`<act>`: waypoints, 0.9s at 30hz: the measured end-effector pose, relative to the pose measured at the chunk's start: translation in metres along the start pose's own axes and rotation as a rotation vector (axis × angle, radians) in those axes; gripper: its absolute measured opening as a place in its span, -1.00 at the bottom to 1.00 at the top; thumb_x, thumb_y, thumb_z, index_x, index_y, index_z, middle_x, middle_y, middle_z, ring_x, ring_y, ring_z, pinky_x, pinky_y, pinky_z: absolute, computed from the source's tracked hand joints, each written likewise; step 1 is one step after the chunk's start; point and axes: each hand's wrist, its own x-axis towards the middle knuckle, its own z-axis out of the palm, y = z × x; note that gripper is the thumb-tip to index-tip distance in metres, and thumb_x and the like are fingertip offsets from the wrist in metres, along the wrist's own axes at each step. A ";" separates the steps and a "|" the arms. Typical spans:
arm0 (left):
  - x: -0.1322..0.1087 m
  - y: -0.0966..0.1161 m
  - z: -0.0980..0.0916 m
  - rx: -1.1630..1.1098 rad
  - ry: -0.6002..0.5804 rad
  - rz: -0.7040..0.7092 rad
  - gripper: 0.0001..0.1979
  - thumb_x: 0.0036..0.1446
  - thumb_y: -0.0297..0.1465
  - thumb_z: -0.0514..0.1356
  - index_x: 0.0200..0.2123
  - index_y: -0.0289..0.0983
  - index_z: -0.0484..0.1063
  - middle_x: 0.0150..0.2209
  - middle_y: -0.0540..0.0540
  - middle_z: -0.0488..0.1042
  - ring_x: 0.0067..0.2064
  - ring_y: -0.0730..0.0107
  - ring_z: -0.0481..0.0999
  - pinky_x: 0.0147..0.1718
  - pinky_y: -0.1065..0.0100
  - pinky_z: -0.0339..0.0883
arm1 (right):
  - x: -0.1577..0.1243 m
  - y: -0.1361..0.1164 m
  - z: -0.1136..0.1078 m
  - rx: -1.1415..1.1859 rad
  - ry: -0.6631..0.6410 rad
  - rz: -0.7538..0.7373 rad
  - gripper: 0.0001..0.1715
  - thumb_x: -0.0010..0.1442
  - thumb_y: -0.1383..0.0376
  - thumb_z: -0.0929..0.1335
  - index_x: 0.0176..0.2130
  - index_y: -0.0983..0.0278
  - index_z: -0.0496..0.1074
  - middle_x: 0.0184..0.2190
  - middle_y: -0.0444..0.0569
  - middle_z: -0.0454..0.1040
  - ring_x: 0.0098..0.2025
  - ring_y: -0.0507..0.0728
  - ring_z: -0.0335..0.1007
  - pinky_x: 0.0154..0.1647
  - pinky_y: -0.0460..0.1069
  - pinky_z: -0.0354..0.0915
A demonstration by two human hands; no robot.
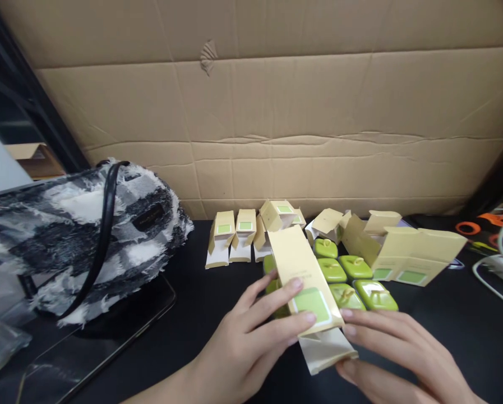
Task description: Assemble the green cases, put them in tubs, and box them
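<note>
A pale yellow carton (295,258) with a green square printed on it is tilted above the black table, its near end flap hanging loose. My left hand (251,331) grips the carton from the left, fingers across its printed face. At the near right corner, my right hand (396,348) touches the carton's edge and flap with thumb and fingers; whether it pinches the flap is hard to see. Just behind lie several small green cases with loops (356,268), some hidden by the carton and my left hand.
Several opened yellow cartons (224,227) stand at the back, and a larger unfolded carton (419,252) lies to the right. A black-and-white frayed bag (137,241) fills the left. White cables (493,280) and orange-handled scissors (467,227) are at far right. A cardboard wall (297,106) rises behind.
</note>
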 end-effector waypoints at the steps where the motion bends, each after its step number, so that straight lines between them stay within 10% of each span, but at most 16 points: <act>1: 0.000 0.000 0.000 -0.013 -0.009 -0.002 -0.70 0.37 -0.58 0.01 0.09 -0.32 0.37 0.23 -0.25 0.37 0.32 0.39 0.24 0.34 0.26 0.00 | 0.001 -0.001 0.000 -0.013 0.028 -0.037 -0.73 0.37 0.36 0.27 -0.19 0.12 0.55 -0.32 -0.15 0.69 -0.16 0.01 0.63 0.00 -0.13 0.45; 14: 0.006 0.008 -0.009 -0.062 -0.107 -0.053 -0.57 0.17 -0.60 0.11 0.13 -0.38 0.33 0.29 -0.28 0.29 0.37 0.34 0.13 0.35 0.28 -0.05 | -0.014 0.012 0.000 -0.059 -0.150 -0.137 -0.60 0.32 0.41 0.30 0.10 0.14 0.47 0.06 0.07 0.55 0.26 0.10 0.31 0.20 -0.01 0.31; 27: 0.008 0.006 -0.003 -0.066 0.022 -0.051 -0.75 0.35 -0.44 0.12 0.04 -0.36 0.43 0.20 -0.27 0.43 0.30 0.43 0.28 0.32 0.39 0.02 | -0.010 0.005 0.010 0.135 -0.069 0.055 -0.66 0.27 0.50 0.29 0.02 0.26 0.39 -0.04 0.05 0.53 0.14 -0.03 0.40 0.22 -0.16 0.23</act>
